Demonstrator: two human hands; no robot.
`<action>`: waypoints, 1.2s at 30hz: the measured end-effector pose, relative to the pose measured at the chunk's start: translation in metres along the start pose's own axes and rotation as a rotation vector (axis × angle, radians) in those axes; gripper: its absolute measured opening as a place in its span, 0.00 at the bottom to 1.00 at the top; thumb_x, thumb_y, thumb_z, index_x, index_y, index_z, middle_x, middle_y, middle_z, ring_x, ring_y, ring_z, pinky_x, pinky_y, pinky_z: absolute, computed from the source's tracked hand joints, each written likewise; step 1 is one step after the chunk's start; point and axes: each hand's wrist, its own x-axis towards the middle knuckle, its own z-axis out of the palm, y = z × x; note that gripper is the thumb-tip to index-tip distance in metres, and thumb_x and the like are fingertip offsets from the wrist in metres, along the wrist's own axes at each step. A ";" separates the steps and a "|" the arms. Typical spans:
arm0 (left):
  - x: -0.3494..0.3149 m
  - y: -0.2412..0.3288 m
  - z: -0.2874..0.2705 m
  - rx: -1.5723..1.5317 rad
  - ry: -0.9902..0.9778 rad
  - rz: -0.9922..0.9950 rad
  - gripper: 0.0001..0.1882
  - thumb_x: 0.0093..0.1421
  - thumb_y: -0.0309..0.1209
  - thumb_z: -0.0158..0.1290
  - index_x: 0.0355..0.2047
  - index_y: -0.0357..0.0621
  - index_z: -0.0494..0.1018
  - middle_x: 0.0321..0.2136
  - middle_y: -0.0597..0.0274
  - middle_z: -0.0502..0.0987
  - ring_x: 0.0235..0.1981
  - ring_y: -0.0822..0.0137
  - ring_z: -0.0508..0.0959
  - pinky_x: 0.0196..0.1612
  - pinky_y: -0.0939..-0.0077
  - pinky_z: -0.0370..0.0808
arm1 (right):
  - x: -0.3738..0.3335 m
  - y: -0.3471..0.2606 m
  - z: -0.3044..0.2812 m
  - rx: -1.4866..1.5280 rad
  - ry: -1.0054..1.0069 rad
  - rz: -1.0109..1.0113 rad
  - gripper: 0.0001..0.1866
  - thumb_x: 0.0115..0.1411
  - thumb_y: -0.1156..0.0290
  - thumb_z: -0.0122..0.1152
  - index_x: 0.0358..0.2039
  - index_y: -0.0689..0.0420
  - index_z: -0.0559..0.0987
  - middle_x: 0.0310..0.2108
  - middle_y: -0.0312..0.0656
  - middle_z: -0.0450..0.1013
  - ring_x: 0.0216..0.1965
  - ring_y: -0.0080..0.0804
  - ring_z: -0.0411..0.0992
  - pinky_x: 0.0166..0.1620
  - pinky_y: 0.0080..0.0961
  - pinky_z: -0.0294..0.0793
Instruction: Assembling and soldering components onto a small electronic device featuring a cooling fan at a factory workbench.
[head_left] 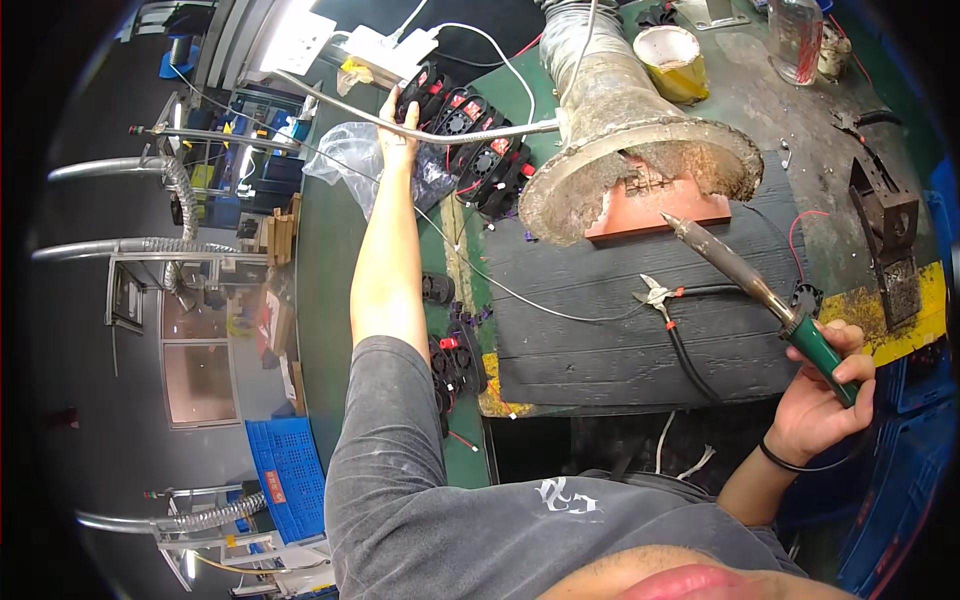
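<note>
At right of frame, the right hand (822, 400) grips a soldering iron (738, 268); upper left, the left hand (398, 138) touches a black cooling fan (432, 90), hold unclear. A slackened grip could drop the iron onto the wire cutters (657, 297).

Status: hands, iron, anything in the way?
Right hand gripping soldering iron. Left hand at black fans. Duct hood overhangs orange block; cutters lying on dark mat.

You are in a workshop for electrical work: your right hand (822, 405) holds a soldering iron (768, 297), a grimy flared duct hood (595, 165) opens over a scuffed black mat (575, 330), and cutters (656, 296) and wired black fans (490, 155) lie on your bench (830, 130). Beyond it, flexible metal ducts (183, 205) and a blue plastic crate (287, 480) show.
</note>
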 end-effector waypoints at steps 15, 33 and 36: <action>-0.023 0.017 0.001 0.556 0.018 -0.149 0.42 0.52 0.42 0.57 0.62 0.41 0.49 0.58 0.41 0.53 0.59 0.40 0.54 0.60 0.54 0.55 | -0.009 -0.016 0.004 0.002 -0.021 -0.037 0.21 0.62 0.53 0.38 0.23 0.56 0.67 0.36 0.48 0.66 0.40 0.48 0.71 0.29 0.35 0.80; -0.181 0.188 -0.171 0.500 -0.732 0.053 0.24 0.50 0.21 0.51 0.50 0.45 0.68 0.42 0.57 0.75 0.47 0.61 0.73 0.48 0.69 0.72 | -0.006 -0.012 -0.017 0.049 -0.098 0.029 0.20 0.59 0.59 0.40 0.26 0.62 0.75 0.43 0.62 0.70 0.45 0.56 0.71 0.45 0.44 0.78; -0.204 0.157 -0.171 0.636 -0.731 0.140 0.30 0.44 0.20 0.57 0.51 0.46 0.67 0.47 0.55 0.71 0.50 0.56 0.69 0.55 0.66 0.66 | -0.007 -0.013 -0.021 0.070 -0.105 0.031 0.20 0.59 0.60 0.40 0.26 0.62 0.75 0.43 0.63 0.70 0.45 0.56 0.71 0.46 0.44 0.77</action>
